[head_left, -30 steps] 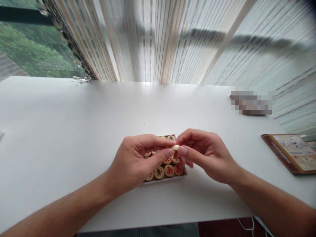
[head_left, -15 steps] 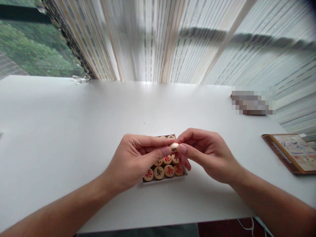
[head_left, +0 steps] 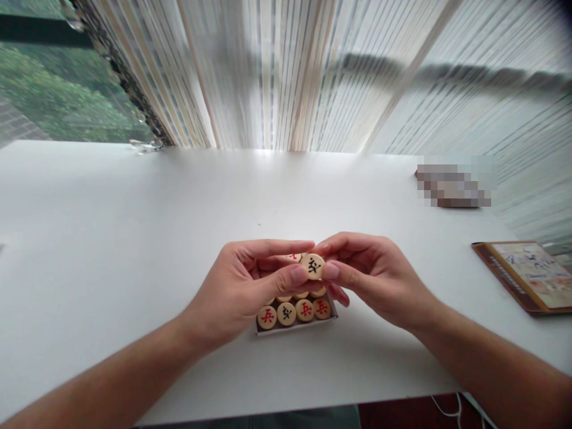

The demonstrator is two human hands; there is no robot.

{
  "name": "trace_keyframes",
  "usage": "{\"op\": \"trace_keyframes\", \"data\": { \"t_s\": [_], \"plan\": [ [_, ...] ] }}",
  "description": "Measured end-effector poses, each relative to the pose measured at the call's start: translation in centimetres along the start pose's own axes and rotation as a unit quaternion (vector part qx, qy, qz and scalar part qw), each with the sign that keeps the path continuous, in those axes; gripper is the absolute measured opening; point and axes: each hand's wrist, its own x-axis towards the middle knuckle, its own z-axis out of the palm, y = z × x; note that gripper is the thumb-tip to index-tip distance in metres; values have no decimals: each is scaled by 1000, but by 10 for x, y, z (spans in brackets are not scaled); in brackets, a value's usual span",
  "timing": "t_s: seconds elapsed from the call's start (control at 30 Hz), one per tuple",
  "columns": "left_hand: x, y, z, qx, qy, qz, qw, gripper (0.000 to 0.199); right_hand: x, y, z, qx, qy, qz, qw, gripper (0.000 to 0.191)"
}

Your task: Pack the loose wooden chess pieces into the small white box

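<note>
A round wooden Chinese chess piece [head_left: 313, 267] with a black character is pinched between both hands, its marked face tilted toward me. My left hand [head_left: 250, 277] grips its left edge with thumb and fingers. On the right edge, the thumb and fingertips of my right hand [head_left: 370, 277] close on it too. Below the hands lies a shallow box [head_left: 297, 329] filled with more pieces; its front row shows red and black characters, including a red-marked piece [head_left: 305, 310]. My hands hide much of the box's middle and back.
The box rests on a white table [head_left: 134, 238]. To the right lies a brown-edged flat box or board [head_left: 527, 277] with a printed picture. Behind it sits a blurred-out item [head_left: 453, 187]. A striped string curtain [head_left: 277, 71] hangs along the table's far edge.
The held piece has turned from edge-on to showing its black-marked face. Both hands stay in nearly the same place above the box.
</note>
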Motion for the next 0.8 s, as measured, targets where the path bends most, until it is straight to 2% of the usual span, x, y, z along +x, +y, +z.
{"op": "trace_keyframes", "data": {
  "t_s": [0.13,0.37,0.6,0.7,0.8],
  "plan": [
    [0,2,3,3,5,-3,1000,26,1,1,0,4,1,1,1000,10],
    [-2,2,4,51,-1,26,998,36,2,-2,2,-4,0,21,1000,14],
    [-4,-5,4,112,39,51,992,33,0,-2,5,-41,3,18,999,20],
    [-5,-8,4,171,47,84,980,34,-2,-1,4,-70,10,47,996,28],
    [-7,-9,5,255,57,131,956,28,-4,-2,5,-80,13,78,994,35]
  ]
}}
